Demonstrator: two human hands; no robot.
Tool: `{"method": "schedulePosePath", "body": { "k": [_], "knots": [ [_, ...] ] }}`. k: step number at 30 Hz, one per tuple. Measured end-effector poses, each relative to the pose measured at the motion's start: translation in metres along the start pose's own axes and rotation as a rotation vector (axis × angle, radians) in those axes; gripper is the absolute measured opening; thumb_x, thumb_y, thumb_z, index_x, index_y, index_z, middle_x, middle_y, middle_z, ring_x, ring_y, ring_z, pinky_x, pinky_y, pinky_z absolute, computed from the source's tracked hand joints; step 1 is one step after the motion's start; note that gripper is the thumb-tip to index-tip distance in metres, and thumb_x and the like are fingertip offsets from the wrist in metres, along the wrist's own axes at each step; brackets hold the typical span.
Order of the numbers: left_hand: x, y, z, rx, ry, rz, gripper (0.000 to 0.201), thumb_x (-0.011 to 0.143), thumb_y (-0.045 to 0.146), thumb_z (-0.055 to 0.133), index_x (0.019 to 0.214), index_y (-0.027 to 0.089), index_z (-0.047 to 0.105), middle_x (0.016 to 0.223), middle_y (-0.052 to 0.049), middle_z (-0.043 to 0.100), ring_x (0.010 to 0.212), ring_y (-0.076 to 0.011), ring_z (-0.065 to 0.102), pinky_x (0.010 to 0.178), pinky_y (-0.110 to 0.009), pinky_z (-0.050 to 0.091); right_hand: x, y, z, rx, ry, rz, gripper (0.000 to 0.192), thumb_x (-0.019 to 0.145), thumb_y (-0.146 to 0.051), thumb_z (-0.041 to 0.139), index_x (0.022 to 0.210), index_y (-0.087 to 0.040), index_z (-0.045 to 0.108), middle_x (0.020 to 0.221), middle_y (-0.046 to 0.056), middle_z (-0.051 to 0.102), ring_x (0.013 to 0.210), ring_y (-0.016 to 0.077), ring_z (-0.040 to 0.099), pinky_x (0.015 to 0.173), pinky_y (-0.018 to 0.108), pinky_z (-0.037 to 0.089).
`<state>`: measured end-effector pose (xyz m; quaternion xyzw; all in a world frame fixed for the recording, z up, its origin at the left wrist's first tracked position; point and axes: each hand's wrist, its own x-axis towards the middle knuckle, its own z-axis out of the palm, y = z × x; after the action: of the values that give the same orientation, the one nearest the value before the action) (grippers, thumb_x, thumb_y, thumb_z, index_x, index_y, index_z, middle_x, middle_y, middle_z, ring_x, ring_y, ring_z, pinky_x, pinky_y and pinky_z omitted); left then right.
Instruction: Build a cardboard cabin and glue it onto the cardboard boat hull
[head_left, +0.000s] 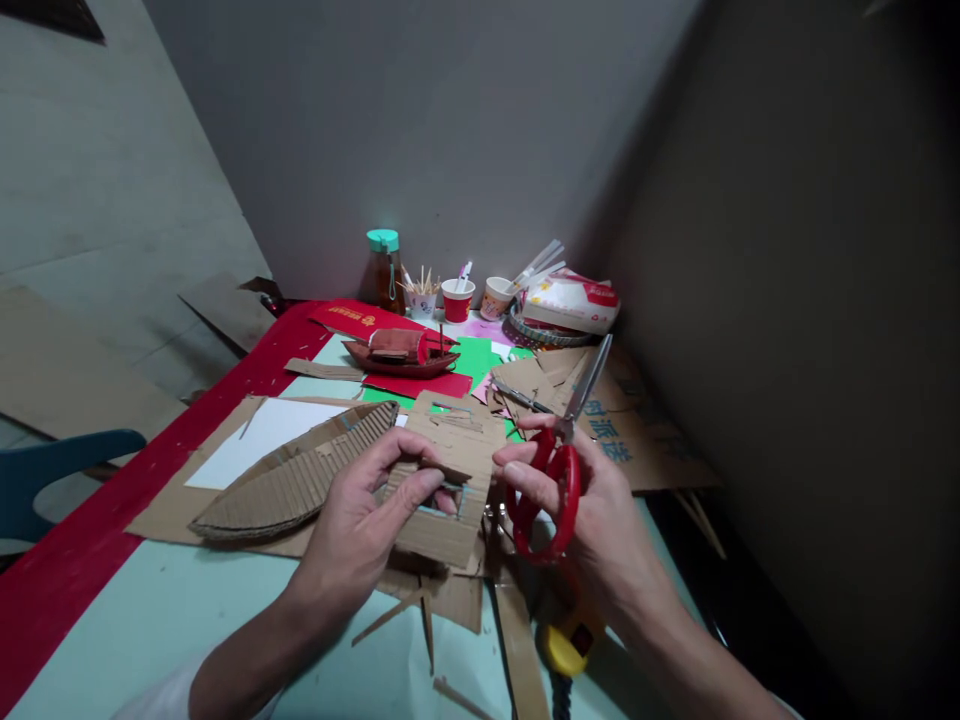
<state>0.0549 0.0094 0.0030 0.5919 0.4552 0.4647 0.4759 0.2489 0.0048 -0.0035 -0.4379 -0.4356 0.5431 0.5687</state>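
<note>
Left hand, head view: I see it pinch the card near its middle.
Right hand: grasps scissors, blades toward the table's far edge.
Card: between hull and right edge; likely light, stiffish, easily creased; I'd hold its solid margins.

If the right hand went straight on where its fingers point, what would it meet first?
Probably the cardboard piece held in the left hand, though depth there is hard to judge.

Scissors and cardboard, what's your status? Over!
Left hand gripping cardboard. Right hand holding scissors, blades off it. Openings cut in cardboard. Strips lie nearby.
</note>
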Motion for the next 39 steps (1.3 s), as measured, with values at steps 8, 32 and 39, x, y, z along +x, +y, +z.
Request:
{"method": "schedulePosePath", "body": {
  "k": [8,32,39],
  "knots": [
    [-0.004,-0.001,0.004,0.045,0.082,0.093,0.009,0.088,0.018,0.064,0.081,0.024,0.066,0.067,0.006,0.073,0.067,-0.0128,0.069,0.07,-0.022,0.05,-0.006,-0.002,0.005,0.028,0.016,0.061,0.056,0.067,-0.035,0.093,0.107,-0.024,0.055,0.084,-0.004,0.074,0.065,0.0123,0.068,0.054,0.02,0.056],
    [-0.012,-0.002,0.012,0.075,-0.246,-0.181,0.004,0.083,0.025,0.06,0.083,0.022,0.063,0.069,0.0,0.073,0.077,-0.0215,0.067,0.081,-0.034,0.044,0.033,0.004,-0.073,-1.487,-0.003,-0.458,0.033,0.098,-0.038,0.046,0.122,-0.018,0.058,0.1,0.015,0.071,0.083,0.0304,0.069,0.067,0.038,0.052],
    [-0.005,0.002,0.007,-0.129,-0.107,-0.202,0.007,0.081,0.029,0.059,0.081,0.023,0.055,0.064,0.0,0.071,0.071,-0.0207,0.065,0.077,-0.034,0.048,0.041,0.016,-0.074,-1.505,-0.038,-0.506,0.024,0.095,-0.031,0.046,0.094,-0.019,0.067,0.082,0.013,0.07,0.072,0.0322,0.066,0.061,0.042,0.051]
  ]
}}
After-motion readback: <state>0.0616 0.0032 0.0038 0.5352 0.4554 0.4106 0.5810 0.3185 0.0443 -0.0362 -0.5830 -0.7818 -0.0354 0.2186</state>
